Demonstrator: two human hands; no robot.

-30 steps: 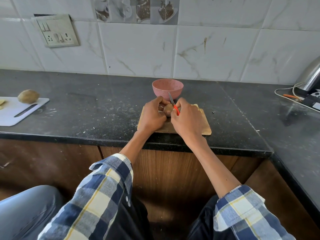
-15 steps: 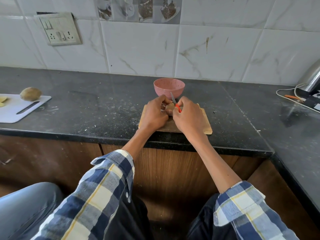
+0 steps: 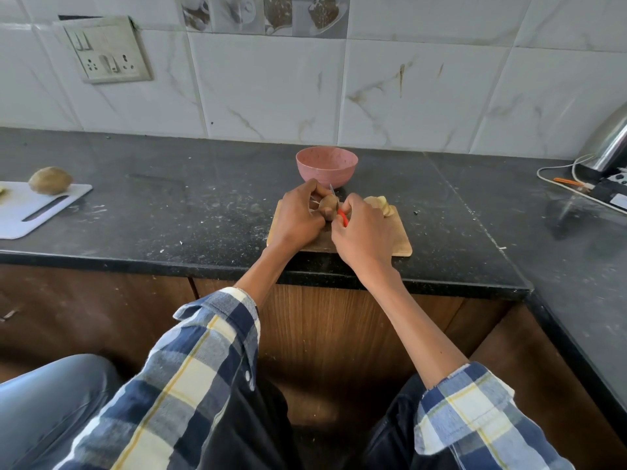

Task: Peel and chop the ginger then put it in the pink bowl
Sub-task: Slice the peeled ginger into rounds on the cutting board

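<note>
A: What are the hands doing?

B: The left hand has its fingers curled round a knobbly, brown-skinned piece of ginger, holding it just above the board. The right hand grips a small knife with a red handle; its thin steel blade pokes up behind the ginger, toward the bowl.

A: How does the ginger look?

B: Mostly still in its dull tan skin, rounded, with a stubby lobe at the lower end. I cannot tell how much is peeled, since the fingers cover a good part of it. More pale, lumpy ginger pieces lie on the board's far right corner, just beyond the right hand.

A: And underneath?

B: A small rectangular wooden chopping board, its near edge close to the front lip of the speckled black stone counter. The round pink bowl stands just behind the board, apart from it, in line with the hands.

A: Room to move?

B: Bare counter runs left from the board as far as a white plastic cutting board at the left edge, which carries a brown potato. On the right, the counter turns a corner toward the viewer; white cables and a shiny steel kettle sit at its far end, well apart from the board. White marbled wall tiles close off the back.
</note>
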